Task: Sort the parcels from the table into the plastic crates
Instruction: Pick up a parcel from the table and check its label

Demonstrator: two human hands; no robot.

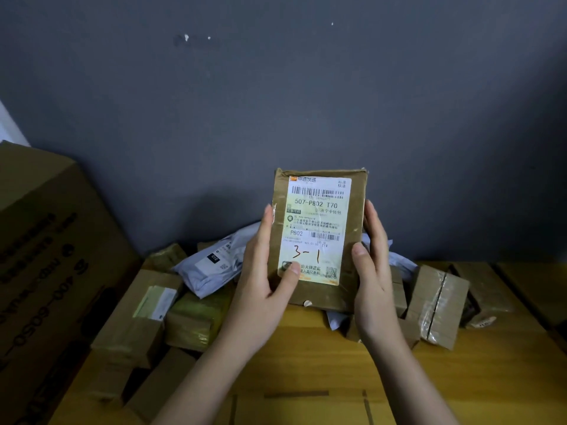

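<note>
While raised upright above table [306,363], brown parcel [352,216] gripped by both hands, left [264,271], right [372,271]

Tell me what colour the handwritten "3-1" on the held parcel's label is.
Red, on the white label of the brown parcel, seen in the head view.

Glossy taped cardboard parcel [319,237], paper label [316,228]; matt wood table [306,363].
</note>
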